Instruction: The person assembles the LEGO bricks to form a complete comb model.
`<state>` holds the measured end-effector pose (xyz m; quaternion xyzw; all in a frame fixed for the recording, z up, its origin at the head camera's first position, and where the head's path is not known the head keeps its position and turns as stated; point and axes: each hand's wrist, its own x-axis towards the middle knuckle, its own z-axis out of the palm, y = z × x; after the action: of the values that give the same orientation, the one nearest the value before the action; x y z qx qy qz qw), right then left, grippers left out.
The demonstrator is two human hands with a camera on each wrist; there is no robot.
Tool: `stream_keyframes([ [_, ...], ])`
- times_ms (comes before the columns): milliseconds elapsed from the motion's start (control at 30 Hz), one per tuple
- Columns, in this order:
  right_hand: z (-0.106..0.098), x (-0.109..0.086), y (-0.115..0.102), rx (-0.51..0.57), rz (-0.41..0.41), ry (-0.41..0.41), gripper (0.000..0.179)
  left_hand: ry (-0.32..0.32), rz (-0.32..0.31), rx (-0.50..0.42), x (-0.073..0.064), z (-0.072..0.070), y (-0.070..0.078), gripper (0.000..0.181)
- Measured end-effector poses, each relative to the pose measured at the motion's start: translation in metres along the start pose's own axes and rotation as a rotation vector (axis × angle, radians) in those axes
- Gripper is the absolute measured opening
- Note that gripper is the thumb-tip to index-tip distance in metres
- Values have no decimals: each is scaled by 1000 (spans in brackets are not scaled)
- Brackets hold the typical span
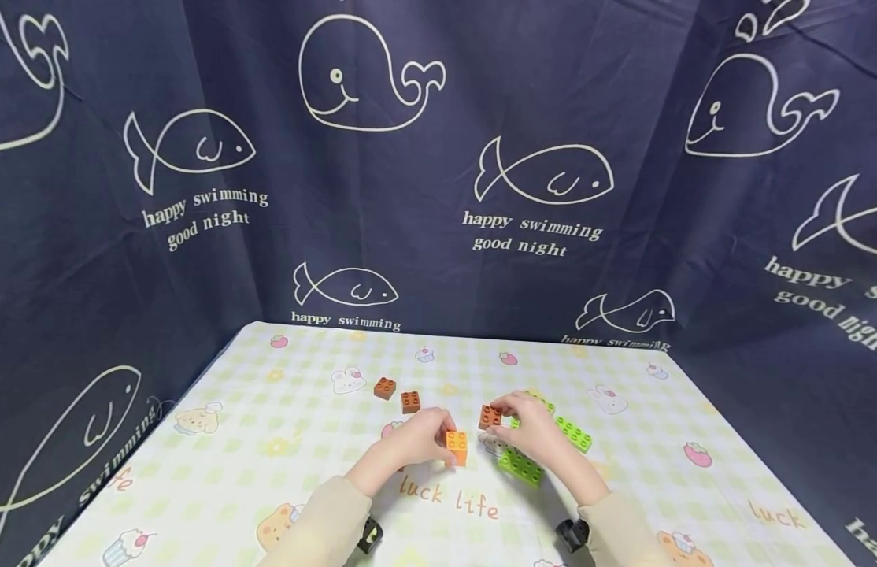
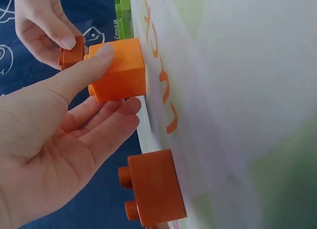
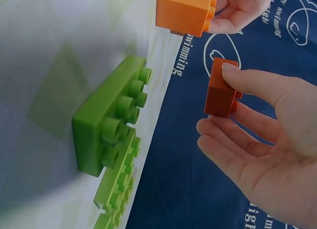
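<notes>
My left hand (image 1: 419,438) pinches an orange brick (image 1: 457,449) between thumb and fingers, its studs facing up. Whether that brick touches the cloth is hard to tell. To the right, my right hand (image 1: 534,425) holds a small brown brick (image 3: 221,87) by its sides, raised above the table. Another brown brick (image 2: 154,188) sits on the cloth close to the left wrist, mostly hidden by the arm in the head view. Below and beside the right hand lie several green bricks, among them a long green brick (image 1: 521,466) and a second green brick (image 1: 573,433).
Two more brown bricks, a left one (image 1: 385,388) and a right one (image 1: 410,402), lie beyond the left hand. A light checked cloth (image 1: 268,441) with printed pictures covers the table. Dark blue curtains (image 1: 438,205) with fish drawings hang behind and at both sides.
</notes>
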<state>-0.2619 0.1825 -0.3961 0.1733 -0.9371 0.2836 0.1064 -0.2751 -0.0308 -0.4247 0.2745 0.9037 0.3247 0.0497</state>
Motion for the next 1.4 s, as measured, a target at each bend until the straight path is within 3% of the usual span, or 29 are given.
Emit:
stream_keyframes([
  [567, 3, 3, -7, 30, -173, -14, 32, -10, 16, 15, 0, -3, -3, 28],
  [900, 7, 4, -16, 34, -180, -38, 31, -12, 14, 8, 0, -2, -4, 28],
  [1033, 9, 4, -20, 43, -219, -55, 29, -18, 4, -2, 1, -2, -4, 29],
  [1400, 14, 3, -22, 65, -265, -134, 29, -11, 40, 8, 1, -2, -6, 34],
])
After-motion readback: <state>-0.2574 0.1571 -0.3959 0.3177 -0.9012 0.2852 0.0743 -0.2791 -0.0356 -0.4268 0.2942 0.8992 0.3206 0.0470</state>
